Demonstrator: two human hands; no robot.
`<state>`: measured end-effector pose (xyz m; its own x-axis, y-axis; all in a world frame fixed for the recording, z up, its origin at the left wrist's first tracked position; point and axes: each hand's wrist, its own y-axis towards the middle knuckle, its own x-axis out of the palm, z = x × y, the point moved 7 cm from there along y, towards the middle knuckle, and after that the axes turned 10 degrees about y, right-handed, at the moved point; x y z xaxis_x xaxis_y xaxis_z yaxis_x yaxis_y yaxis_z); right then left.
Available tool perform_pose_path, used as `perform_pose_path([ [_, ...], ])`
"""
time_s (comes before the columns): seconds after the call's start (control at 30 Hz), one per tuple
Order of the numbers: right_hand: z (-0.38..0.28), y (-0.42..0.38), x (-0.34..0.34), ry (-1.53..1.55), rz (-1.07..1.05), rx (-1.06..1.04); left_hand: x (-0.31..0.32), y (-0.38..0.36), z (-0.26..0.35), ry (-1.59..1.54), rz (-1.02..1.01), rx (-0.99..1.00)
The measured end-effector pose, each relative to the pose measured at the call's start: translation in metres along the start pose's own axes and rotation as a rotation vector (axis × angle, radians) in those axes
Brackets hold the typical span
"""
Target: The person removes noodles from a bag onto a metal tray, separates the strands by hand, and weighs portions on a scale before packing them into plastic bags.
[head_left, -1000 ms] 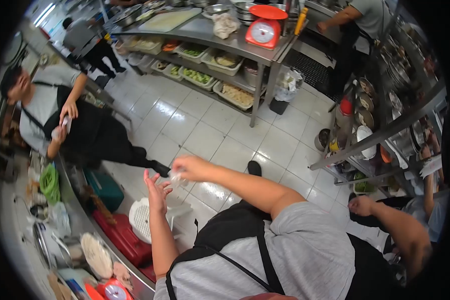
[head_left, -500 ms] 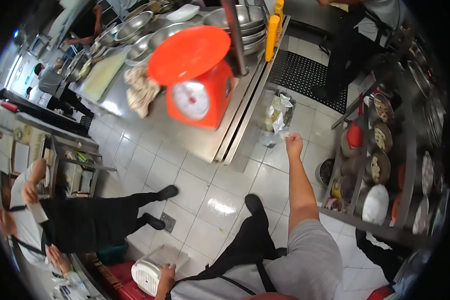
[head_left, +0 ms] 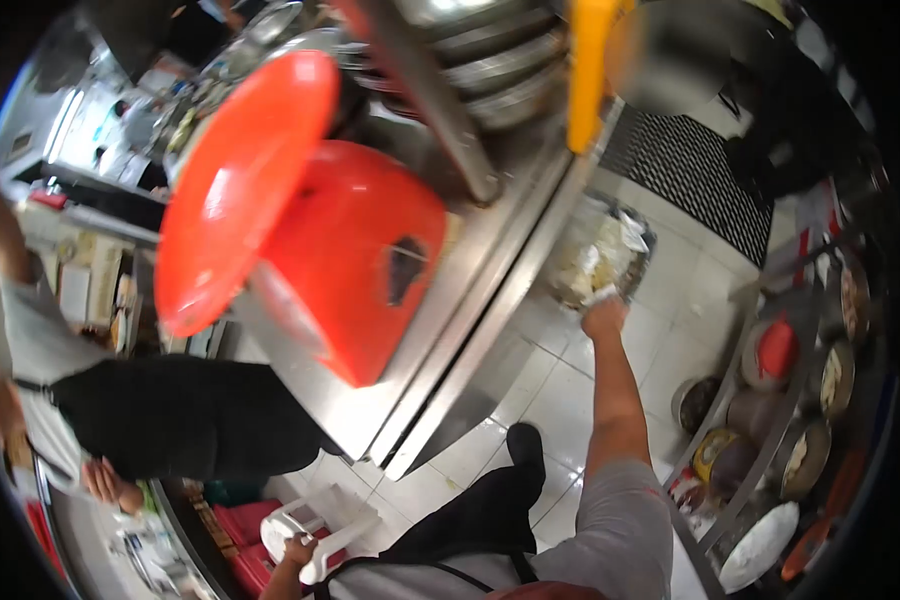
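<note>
My right arm reaches forward, and my right hand point(head_left: 605, 317) is closed at the near edge of a bin point(head_left: 650, 262) lined with clear plastic, holding crumpled foil point(head_left: 620, 240) and scraps. Something small and pale shows at its fingertips, too blurred to name. Low on the left, my left hand point(head_left: 298, 549) is closed round part of a white plastic stool point(head_left: 328, 520), which is tilted.
A red scale point(head_left: 360, 240) stands on the steel table point(head_left: 450, 340), left of my right arm. A co-worker point(head_left: 40, 350) in a black apron stands at left. Shelves with bowls point(head_left: 802, 455) line the right; a black mat point(head_left: 690, 180) lies ahead.
The view has moved closer to the table and scale, which look larger. My right hand has come nearer to the bin. The co-worker at left has raised an arm.
</note>
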<state>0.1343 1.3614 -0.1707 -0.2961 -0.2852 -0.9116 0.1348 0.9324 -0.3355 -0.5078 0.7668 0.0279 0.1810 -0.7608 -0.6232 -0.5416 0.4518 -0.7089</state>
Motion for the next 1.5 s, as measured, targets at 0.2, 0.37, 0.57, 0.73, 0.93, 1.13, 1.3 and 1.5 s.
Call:
perform_pose_path([
  [0.2,0.011,-0.051,0.008,0.464,0.450,-0.118,-0.067,-0.061,0.023,-0.197,0.084,-0.281],
  [0.37,-0.012,-0.166,0.038,0.216,0.033,-0.008,-0.060,-0.125,-0.005,-0.677,0.184,-0.496],
  [0.57,-0.209,-0.254,0.049,-0.002,-0.266,-0.797,0.067,-0.148,-0.079,-0.868,0.214,-0.632],
  [0.73,-0.355,-0.353,0.058,-0.219,-0.475,-1.258,0.079,-0.282,-0.100,-1.406,0.298,-0.851],
  [0.93,-0.474,-0.525,0.110,-0.464,-0.667,-1.579,0.212,-0.381,-0.157,-1.708,0.656,-1.141],
  [1.13,-0.556,-0.722,0.233,-0.377,-1.063,-1.671,0.301,-0.490,-0.189,-2.023,0.824,-1.390],
  [1.3,-0.567,-0.970,0.198,-0.241,-1.551,-1.532,0.355,-0.555,-0.200,-2.197,1.021,-1.623],
  [1.5,-0.546,-1.199,0.145,-0.382,-1.975,-1.709,0.402,-0.606,-0.214,-1.971,1.201,-1.996],
])
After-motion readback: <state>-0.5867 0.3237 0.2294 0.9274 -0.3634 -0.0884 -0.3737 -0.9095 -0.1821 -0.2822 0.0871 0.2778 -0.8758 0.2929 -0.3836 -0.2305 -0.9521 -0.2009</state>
